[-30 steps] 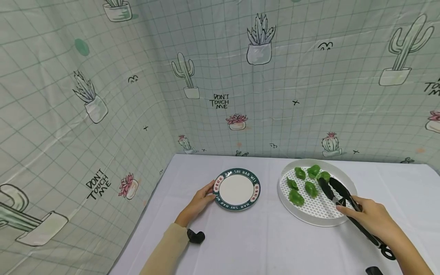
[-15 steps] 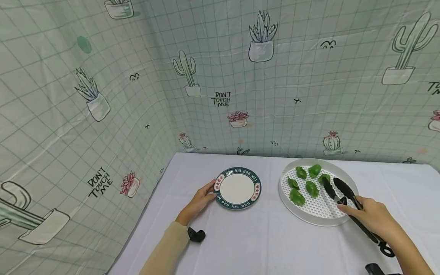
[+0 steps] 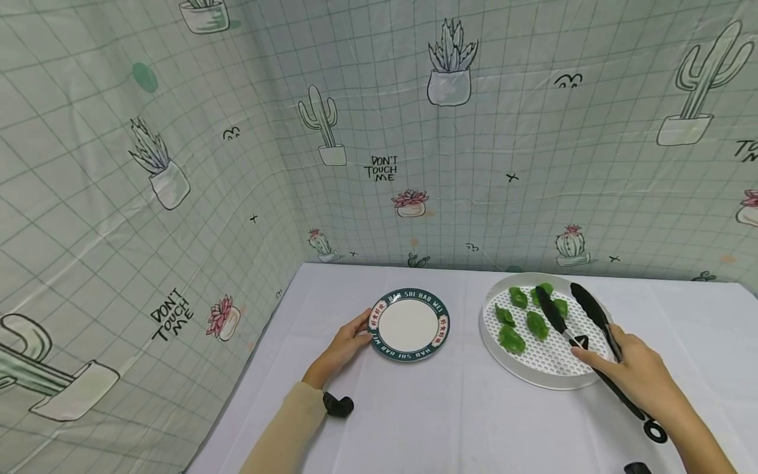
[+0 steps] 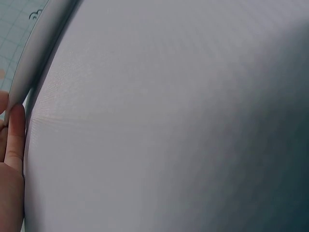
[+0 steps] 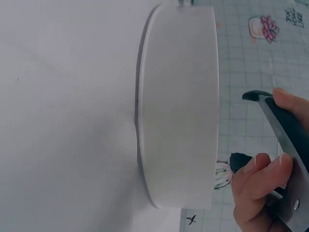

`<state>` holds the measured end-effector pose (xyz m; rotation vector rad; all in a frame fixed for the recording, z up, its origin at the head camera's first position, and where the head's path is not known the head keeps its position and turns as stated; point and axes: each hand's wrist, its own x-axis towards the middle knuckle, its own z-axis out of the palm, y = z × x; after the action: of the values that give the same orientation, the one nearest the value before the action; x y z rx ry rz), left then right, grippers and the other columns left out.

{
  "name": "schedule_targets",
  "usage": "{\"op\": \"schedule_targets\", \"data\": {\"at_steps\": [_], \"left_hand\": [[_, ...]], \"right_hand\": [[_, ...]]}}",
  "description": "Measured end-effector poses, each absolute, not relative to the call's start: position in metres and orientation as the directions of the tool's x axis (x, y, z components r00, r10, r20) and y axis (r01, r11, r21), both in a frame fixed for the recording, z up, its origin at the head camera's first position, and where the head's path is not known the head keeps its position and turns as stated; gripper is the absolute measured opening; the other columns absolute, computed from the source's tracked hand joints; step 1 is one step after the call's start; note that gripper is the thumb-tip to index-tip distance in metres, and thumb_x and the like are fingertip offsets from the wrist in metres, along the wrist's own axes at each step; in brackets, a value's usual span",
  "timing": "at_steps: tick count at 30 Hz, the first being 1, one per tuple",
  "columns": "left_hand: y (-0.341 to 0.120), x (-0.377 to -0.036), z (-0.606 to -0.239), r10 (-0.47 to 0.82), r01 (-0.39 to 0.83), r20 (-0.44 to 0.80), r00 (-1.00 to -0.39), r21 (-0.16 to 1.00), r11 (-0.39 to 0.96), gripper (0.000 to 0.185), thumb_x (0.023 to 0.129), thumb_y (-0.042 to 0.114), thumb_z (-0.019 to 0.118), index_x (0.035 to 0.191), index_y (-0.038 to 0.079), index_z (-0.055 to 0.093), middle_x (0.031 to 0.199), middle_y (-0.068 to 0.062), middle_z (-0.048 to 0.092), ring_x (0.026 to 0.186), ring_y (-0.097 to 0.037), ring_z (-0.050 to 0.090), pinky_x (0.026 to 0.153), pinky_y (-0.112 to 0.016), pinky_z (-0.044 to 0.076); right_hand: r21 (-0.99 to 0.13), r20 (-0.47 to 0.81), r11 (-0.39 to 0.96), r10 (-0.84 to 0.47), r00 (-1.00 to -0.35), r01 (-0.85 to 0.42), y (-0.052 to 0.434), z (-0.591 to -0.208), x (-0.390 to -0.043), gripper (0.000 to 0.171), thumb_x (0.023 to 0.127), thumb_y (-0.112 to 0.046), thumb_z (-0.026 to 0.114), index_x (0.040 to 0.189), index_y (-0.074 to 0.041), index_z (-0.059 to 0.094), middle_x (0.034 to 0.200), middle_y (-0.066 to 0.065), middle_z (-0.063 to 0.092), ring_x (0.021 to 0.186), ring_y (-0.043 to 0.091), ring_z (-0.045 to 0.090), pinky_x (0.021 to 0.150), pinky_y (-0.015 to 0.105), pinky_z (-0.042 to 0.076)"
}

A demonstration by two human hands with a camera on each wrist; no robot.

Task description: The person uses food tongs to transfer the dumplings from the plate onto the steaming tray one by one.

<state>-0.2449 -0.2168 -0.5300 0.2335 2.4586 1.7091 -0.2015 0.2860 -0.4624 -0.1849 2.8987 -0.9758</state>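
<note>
My left hand (image 3: 340, 349) pinches the left rim of a small round plate (image 3: 408, 356), white with a dark green lettered border. In the left wrist view the fingers (image 4: 16, 145) and the plate's pale edge (image 4: 36, 53) show at the far left. My right hand (image 3: 642, 375) holds black tongs (image 3: 552, 311) with their arms spread wide. Beneath them stands a round white tray (image 3: 491, 349) with a perforated base. Several green pieces (image 3: 537, 326), resembling bell peppers, lie in it, some partly hidden by the tongs. The right wrist view shows the tong tips above the tray's wall (image 5: 178, 111).
A white cloth (image 3: 426, 421) covers the table. Behind and to the left hangs a curtain (image 3: 497, 138) with a grid and cactus prints. Black objects (image 3: 339, 406) sit beside the left wrist and at the lower right edge.
The tongs have spread wider, and their tips have moved back and slightly left over the tray. The plate, left hand and green pieces stay in place.
</note>
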Motion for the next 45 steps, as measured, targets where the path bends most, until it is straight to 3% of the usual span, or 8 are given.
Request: {"op": "schedule_targets", "data": {"at_steps": [10, 23, 40, 45], "left_hand": [[-0.216, -0.243, -0.529, 0.195, 0.045, -0.021, -0.981, 0.944, 0.327, 0.060, 0.099, 0.000, 0.053, 0.153, -0.005, 0.030, 0.146, -0.026, 0.046, 0.138, -0.038, 0.039, 0.116, -0.050, 0.028], [-0.224, -0.260, -0.525, 0.226, 0.042, -0.036, -0.974, 0.943, 0.331, 0.061, 0.098, 0.001, 0.053, 0.153, -0.006, 0.029, 0.147, -0.026, 0.045, 0.140, -0.038, 0.037, 0.117, -0.050, 0.024], [-0.234, -0.278, -0.525, 0.257, 0.032, -0.054, -0.965, 0.947, 0.320, 0.060, 0.098, 0.002, 0.053, 0.154, -0.003, 0.029, 0.150, -0.025, 0.043, 0.141, -0.037, 0.036, 0.117, -0.050, 0.025], [-0.234, -0.280, -0.525, 0.253, 0.029, -0.060, -0.966, 0.942, 0.333, 0.060, 0.098, 0.002, 0.053, 0.154, -0.002, 0.030, 0.149, -0.024, 0.044, 0.140, -0.037, 0.038, 0.117, -0.050, 0.026]], "right_hand": [[-0.594, 0.022, 0.797, -0.122, -0.992, -0.111, 0.262, -0.461, -0.193, 0.112, 0.086, -0.054, 0.071, 0.147, 0.022, 0.017, 0.135, 0.053, 0.029, 0.121, 0.069, 0.031, 0.089, 0.077, 0.035], [-0.644, 0.065, 0.753, -0.119, -0.991, -0.132, 0.205, -0.453, -0.189, 0.113, 0.077, -0.053, 0.081, 0.147, 0.018, 0.027, 0.140, 0.048, 0.033, 0.128, 0.064, 0.031, 0.098, 0.074, 0.033], [-0.700, 0.109, 0.681, -0.196, -0.975, -0.215, 0.112, -0.460, -0.194, 0.110, 0.073, -0.053, 0.084, 0.145, 0.016, 0.037, 0.136, 0.042, 0.045, 0.126, 0.055, 0.045, 0.098, 0.065, 0.042], [-0.711, 0.069, 0.674, -0.219, -0.973, -0.202, 0.093, -0.466, -0.197, 0.108, 0.074, -0.052, 0.084, 0.144, 0.015, 0.038, 0.139, 0.042, 0.042, 0.130, 0.055, 0.041, 0.101, 0.065, 0.040]]}}
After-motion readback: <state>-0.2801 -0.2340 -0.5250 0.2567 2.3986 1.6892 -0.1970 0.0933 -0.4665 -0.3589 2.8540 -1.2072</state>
